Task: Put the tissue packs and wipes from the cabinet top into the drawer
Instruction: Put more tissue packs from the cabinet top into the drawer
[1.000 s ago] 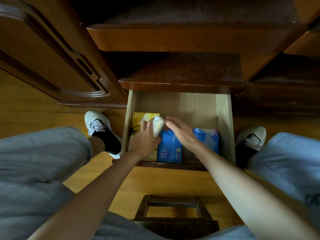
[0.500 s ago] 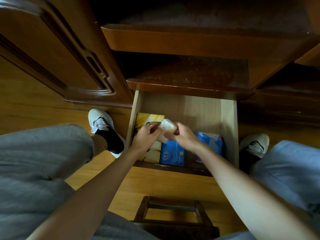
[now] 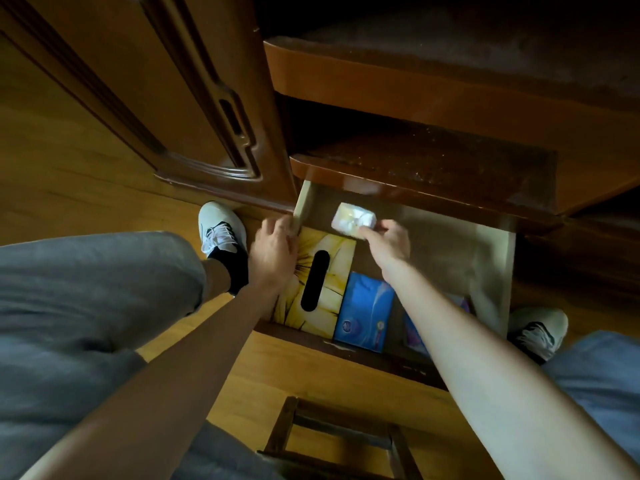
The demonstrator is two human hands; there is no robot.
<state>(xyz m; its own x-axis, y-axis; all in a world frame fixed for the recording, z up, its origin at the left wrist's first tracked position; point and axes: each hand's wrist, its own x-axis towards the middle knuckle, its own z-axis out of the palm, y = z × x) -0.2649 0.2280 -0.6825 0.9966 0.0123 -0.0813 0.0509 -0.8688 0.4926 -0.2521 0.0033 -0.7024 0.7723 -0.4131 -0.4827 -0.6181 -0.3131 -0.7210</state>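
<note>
Head view is showing me both arms reaching down into the open drawer [image 3: 493,258]. I am seeing the right hand [image 3: 389,242] pinching a small pale pack [image 3: 353,220] by its near edge and holding it above the drawer's bare far part, probably because the near part is taken. The left hand [image 3: 273,251] is hovering at the drawer's left wall, fingers loosely curled and holding nothing I can make out; it is blurred, so whether it is touching the wall I cannot tell. Lying flat along the left wall is a yellow box [image 3: 332,258], slot upward, with a blue pack [image 3: 365,310] just beside it. Another blue pack [image 3: 414,336] is peeking out from under the right forearm. I am judging the pale pack is about to be set down.
</note>
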